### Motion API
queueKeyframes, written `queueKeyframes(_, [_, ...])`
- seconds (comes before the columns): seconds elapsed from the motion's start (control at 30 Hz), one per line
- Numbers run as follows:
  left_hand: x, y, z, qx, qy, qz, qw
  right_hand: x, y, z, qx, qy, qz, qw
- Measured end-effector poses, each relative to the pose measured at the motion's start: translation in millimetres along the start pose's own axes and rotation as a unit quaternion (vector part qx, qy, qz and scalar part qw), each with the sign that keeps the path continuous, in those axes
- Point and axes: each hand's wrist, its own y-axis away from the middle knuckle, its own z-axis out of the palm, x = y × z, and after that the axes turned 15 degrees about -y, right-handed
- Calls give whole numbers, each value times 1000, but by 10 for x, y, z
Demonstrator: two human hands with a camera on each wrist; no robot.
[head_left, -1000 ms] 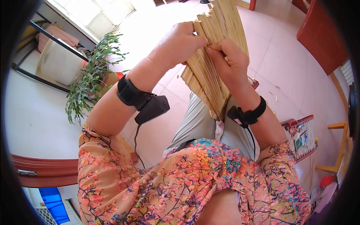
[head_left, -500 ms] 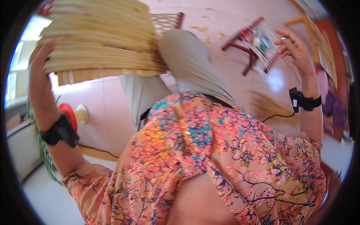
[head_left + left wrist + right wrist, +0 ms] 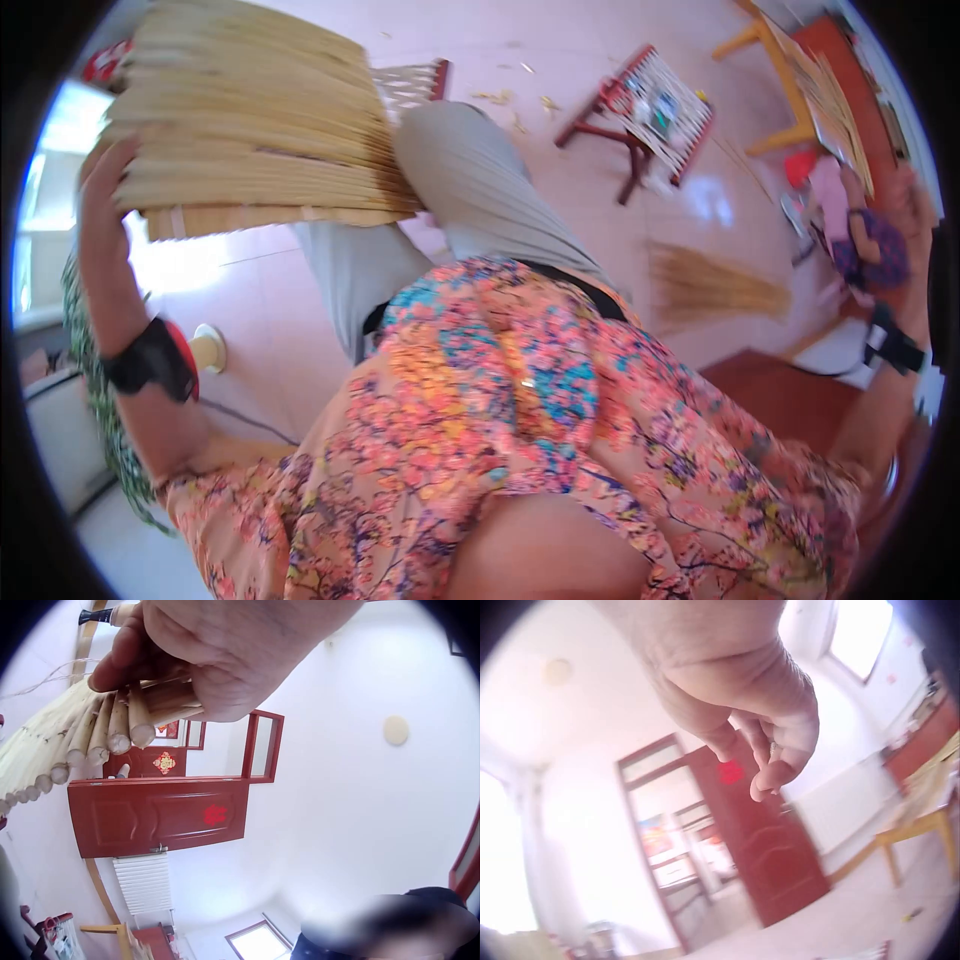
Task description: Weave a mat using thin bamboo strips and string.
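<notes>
A stiff mat of pale stalks [image 3: 260, 130], laid side by side, extends over the person's thigh at the upper left of the head view. The left hand [image 3: 108, 190] grips the mat's outer edge. In the left wrist view that hand [image 3: 240, 652] curls its fingers over the row of cut stalk ends [image 3: 120, 739]. Out at the far right of the head view, the right hand [image 3: 908, 210] is raised and blurred, away from the mat. The right wrist view shows this hand [image 3: 742, 690] with loosely bent fingers and nothing held.
A red-framed corded stool [image 3: 665, 120] with small items on it stands on the floor to the right. Beyond it is a wooden bench [image 3: 790, 80] bearing stalks. A fan of straw [image 3: 715, 285] lies nearer. Stalk scraps [image 3: 500, 98] litter the floor; a plant [image 3: 95, 370] hangs left.
Both hands were on the mat at the centre; the right hand let go and swung far out to the right. The mat, in the left hand, moved left and turned. The head view shifted right.
</notes>
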Motion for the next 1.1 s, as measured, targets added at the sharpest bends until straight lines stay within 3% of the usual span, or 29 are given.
queueKeyframes(0.1, [-10, -120, 119, 15, -10, 30, 999, -1757, 184, 1729, -148, -24, -193, 970])
queueKeyframes(0.2, [35, -177, 217, 1, -31, 24, 999, -2149, 365, 2803, -274, -49, -346, 896])
queueKeyframes(0.27, [-52, -271, 257, 5, -9, 22, 1000, -2173, 406, 3531, -342, -86, -397, 847])
queueKeyframes(0.4, [-34, -60, 318, 31, 0, 33, 999, -1706, 579, 4614, -415, -259, -385, 782])
queueKeyframes(0.53, [53, 57, 324, 61, -32, -5, 998, -797, 503, 5779, -381, -491, -224, 751])
queueKeyframes(0.6, [69, 25, 341, 15, -29, -26, 999, -254, 719, 6058, -314, -426, -34, 848])
queueKeyframes(0.67, [117, 10, 346, 16, -12, -12, 1000, 91, 856, 6206, -406, -379, 0, 831])
queueKeyframes(0.7, [117, 10, 350, 19, -16, -15, 1000, 110, 893, 6266, -404, -384, 5, 830])
queueKeyframes(0.77, [147, 23, 351, 18, -27, -17, 999, 112, 949, 6358, -391, -411, -91, 819])
queueKeyframes(0.87, [216, 111, 320, 3, 0, -19, 1000, 13, 992, 6410, -393, -472, -109, 781])
queueKeyframes(1.1, [343, 225, 310, 9, 24, -38, 999, -70, 1044, 6437, -381, -503, -106, 768])
